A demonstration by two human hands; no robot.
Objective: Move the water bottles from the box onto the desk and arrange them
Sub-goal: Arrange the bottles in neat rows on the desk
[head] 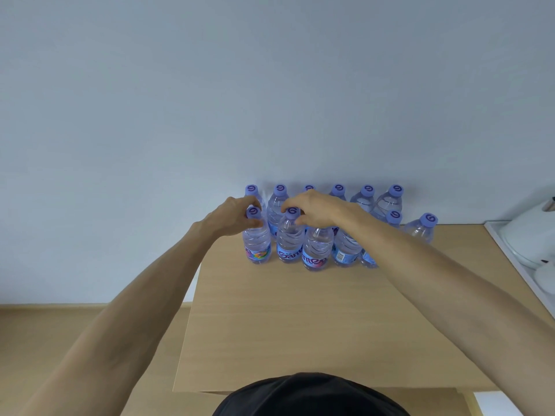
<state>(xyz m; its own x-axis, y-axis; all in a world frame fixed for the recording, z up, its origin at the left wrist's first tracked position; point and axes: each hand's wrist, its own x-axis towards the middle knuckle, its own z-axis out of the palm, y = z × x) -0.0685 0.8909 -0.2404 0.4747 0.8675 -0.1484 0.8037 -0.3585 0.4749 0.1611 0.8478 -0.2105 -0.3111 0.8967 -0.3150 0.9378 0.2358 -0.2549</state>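
Hands point(237, 216) on two of twelve bottles point(318, 247)

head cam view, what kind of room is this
Probably a home or small office room: a light wood desk stands against a plain pale wall, with wood-look flooring beside it and a white appliance on the right.

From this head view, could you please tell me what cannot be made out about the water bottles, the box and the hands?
- Cardboard box: not in the head view at all.
- Front-row clear plastic bottles: two caps hidden under the right hand and forearm.
- Left hand: fingertips hidden behind the leftmost front bottle.
- White appliance: cut off by the right edge.
- Back-row purple-capped bottles: labels hidden by the front row.
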